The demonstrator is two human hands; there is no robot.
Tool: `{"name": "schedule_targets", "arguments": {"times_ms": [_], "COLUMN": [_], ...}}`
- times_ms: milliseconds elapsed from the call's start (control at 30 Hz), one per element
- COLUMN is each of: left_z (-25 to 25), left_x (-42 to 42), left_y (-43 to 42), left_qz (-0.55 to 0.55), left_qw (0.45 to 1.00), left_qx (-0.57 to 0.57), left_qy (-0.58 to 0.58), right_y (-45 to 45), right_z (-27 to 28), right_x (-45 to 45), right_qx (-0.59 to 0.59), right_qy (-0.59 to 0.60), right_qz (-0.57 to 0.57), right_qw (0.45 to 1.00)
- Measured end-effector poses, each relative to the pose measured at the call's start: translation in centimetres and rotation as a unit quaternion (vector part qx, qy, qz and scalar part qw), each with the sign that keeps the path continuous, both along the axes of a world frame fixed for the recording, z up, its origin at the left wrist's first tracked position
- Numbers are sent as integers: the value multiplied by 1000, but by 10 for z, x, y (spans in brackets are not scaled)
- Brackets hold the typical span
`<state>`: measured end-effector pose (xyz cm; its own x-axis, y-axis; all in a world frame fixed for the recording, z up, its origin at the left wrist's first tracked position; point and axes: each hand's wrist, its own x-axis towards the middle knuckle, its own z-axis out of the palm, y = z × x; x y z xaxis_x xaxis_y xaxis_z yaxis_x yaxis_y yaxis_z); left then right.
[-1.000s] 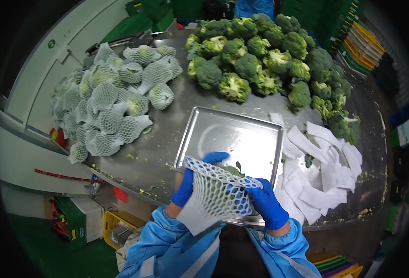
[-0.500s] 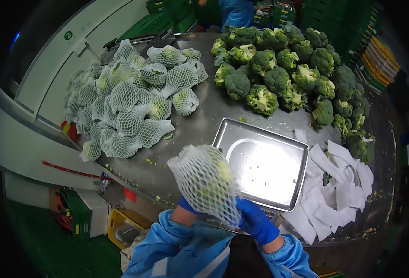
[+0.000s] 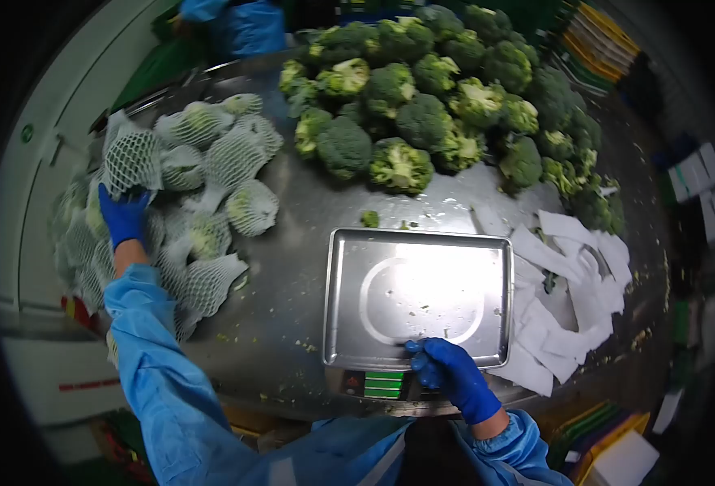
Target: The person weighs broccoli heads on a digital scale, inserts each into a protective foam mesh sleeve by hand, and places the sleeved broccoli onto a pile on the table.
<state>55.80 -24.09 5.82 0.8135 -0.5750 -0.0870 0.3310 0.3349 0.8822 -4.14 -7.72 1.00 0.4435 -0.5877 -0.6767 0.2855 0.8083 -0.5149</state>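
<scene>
At the left pile, my left hand (image 3: 124, 217) is closed on the lower end of a broccoli head in a white foam net (image 3: 133, 159). Other netted broccoli heads (image 3: 203, 235) lie around it. Over the front edge of the scale's steel tray (image 3: 337, 300) hovers my right hand (image 3: 458, 381), loosely curled, fingers apart, with nothing visible in it. Below the tray shows the scale's green-lit display (image 3: 383, 385), close to my right hand.
Bare broccoli heads (image 3: 398, 162) are heaped at the back of the steel table (image 3: 280, 283). White foam nets (image 3: 556, 312) lie flat right of the scale. A co-worker in a blue sleeve (image 3: 252, 28) stands behind the table. Stacked crates (image 3: 604, 36) are at the back right.
My left hand has carried a netted broccoli head from in front of the scale to the left pile. My right hand has let go of the net and stays near the scale. The view has shifted.
</scene>
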Motion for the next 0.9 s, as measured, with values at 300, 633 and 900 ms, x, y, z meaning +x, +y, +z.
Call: {"name": "schedule_targets", "arguments": {"times_ms": [300,633,900], "left_z": [-20,-18,-19], "left_x": [5,-71,-257], "left_y": [-40,28,76], "left_qz": [-63,-217,-357], "left_qw": [993,954,897], "left_qx": [87,101,189], "left_qy": [-53,-181,-180], "right_y": [-97,-355,-324], "right_z": [1,-32,-31], "right_x": [-16,28,9], "right_qx": [-141,-629,-618], "right_qy": [40,562,332], "right_qz": [-68,-40,-170], "right_qw": [987,535,692]}}
